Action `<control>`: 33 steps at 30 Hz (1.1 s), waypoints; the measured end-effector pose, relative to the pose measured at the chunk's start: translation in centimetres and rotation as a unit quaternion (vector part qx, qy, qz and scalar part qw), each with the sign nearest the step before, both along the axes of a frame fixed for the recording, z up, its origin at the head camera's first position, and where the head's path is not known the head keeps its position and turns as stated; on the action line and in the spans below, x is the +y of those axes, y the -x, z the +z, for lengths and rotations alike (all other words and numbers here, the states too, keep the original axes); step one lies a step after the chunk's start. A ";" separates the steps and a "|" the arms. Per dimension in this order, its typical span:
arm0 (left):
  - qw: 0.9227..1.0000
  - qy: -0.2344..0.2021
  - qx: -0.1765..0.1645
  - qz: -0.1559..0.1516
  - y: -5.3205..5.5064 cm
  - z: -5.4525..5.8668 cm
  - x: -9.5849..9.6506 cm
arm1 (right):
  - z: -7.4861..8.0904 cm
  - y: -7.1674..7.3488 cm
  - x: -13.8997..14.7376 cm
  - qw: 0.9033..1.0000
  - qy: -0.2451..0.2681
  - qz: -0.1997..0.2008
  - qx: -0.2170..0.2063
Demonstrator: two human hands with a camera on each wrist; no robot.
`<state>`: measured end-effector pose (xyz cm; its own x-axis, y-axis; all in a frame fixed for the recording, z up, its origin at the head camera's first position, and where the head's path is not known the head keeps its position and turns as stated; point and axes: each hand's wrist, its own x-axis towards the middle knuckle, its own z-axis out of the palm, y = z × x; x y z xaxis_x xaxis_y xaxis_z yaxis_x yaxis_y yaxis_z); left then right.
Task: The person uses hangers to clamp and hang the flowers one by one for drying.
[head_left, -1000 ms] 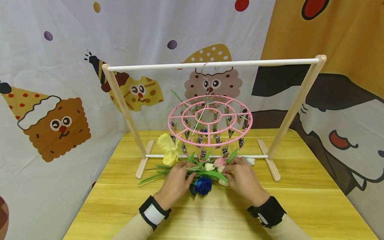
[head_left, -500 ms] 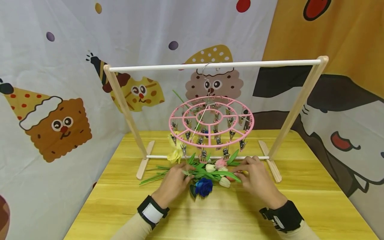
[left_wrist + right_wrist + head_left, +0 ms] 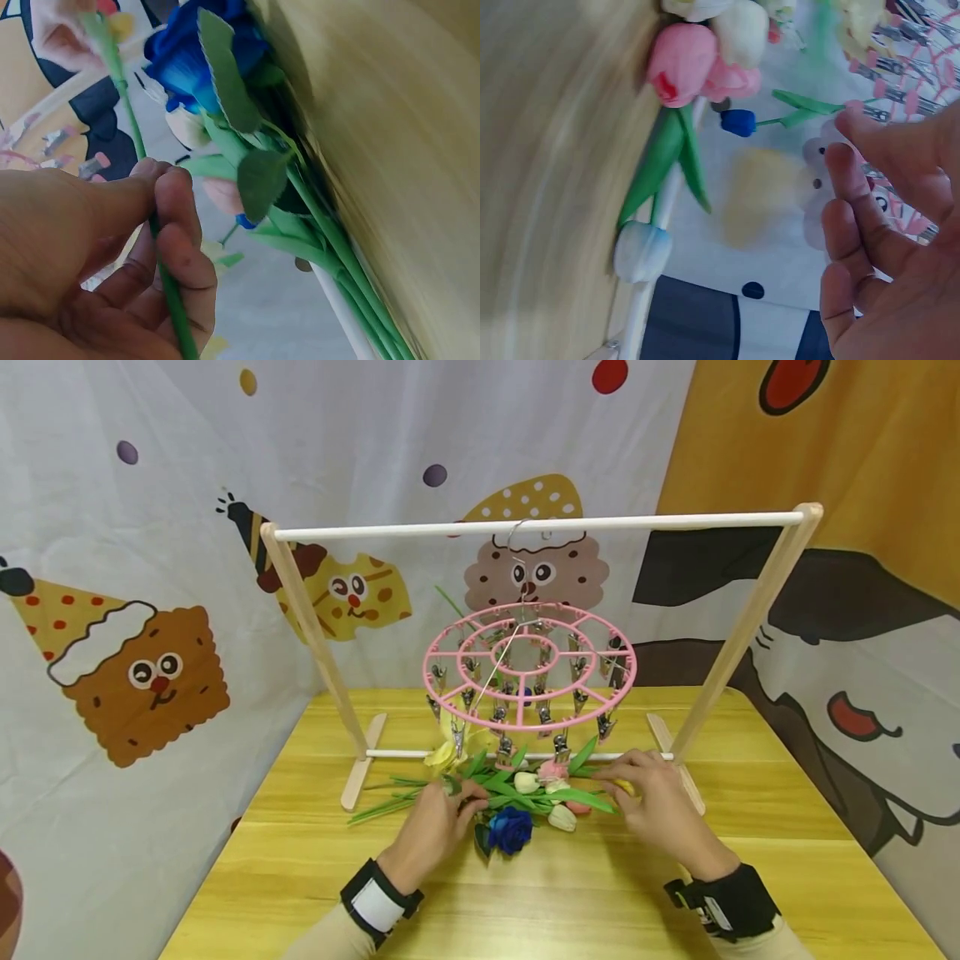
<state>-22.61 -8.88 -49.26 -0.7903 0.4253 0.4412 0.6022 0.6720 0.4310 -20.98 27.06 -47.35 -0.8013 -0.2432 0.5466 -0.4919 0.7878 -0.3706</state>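
My left hand (image 3: 429, 827) pinches a thin green flower stem (image 3: 133, 120) between thumb and fingers, clear in the left wrist view. A yellow-orange bloom (image 3: 625, 787) shows by the fingers of my right hand (image 3: 663, 810); in the right wrist view a yellow blur (image 3: 757, 195) lies apart from them. The right fingers are loosely bent, with nothing visible between them. Beneath the hands lies a bunch of artificial flowers: a blue rose (image 3: 512, 829), white tulips (image 3: 562, 817) and a pink flower (image 3: 552, 770), with green stems (image 3: 386, 810) pointing left.
A pink round clip hanger (image 3: 522, 727) with several metal clips hangs from the white bar (image 3: 450, 529) of a wooden rack (image 3: 318, 643), above the flowers. A yellow ruffled flower (image 3: 448, 743) is partly behind the clips. Patterned cloth (image 3: 360, 435) covers the wall behind.
My right hand has moved to the right, away from the flower bunch, and the yellow-orange bloom has come into sight beside it. My left hand stays near the same place.
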 end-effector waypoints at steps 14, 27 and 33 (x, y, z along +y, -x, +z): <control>1.000 -0.013 -0.007 -0.006 -2.6 1.3 2.1 | 1.6 -1.3 -4.5 0.976 -0.045 0.147 0.154; 0.997 -0.066 0.006 -0.039 -3.8 1.4 3.3 | 0.1 -1.2 -7.6 0.973 -0.094 0.157 0.138; 0.997 -0.067 -0.005 -0.037 -4.0 1.7 3.0 | 0.2 -1.1 -7.5 0.972 -0.086 0.156 0.150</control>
